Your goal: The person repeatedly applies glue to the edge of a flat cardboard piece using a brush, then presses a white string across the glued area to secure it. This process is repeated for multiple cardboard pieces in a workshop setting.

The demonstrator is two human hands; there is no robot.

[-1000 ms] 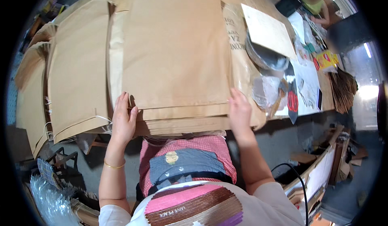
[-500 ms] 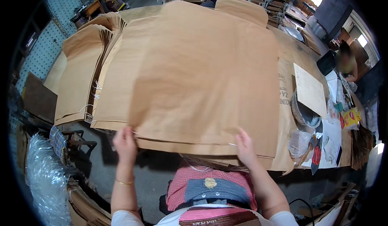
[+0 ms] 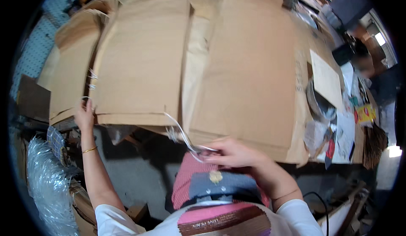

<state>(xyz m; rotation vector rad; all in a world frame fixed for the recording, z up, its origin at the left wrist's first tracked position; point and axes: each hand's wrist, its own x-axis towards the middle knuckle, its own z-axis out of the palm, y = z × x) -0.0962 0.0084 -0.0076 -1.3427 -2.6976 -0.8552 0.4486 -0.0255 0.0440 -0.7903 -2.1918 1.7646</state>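
Note:
Flat brown cardboard sheets lie in stacks on the table in front of me. My left hand (image 3: 84, 114) rests on the near left corner of one stack (image 3: 139, 62), next to thin white strings. My right hand (image 3: 234, 152) is closed on a white plastic strap (image 3: 182, 135) that curves up to the near edge of the cardboard. A second, larger stack (image 3: 253, 67) lies to the right, above my right hand.
More cardboard (image 3: 69, 62) lies at the far left. A clear plastic bundle (image 3: 48, 181) sits at the lower left. Paper sheets (image 3: 326, 79), a roll and small coloured items (image 3: 364, 113) crowd the right side. Another person (image 3: 363, 62) is at the far right.
My view has shifted and the cardboard now shows as separate stacks. My right hand left the cardboard edge and took hold of a white strap. My left hand moved to the left stack's corner.

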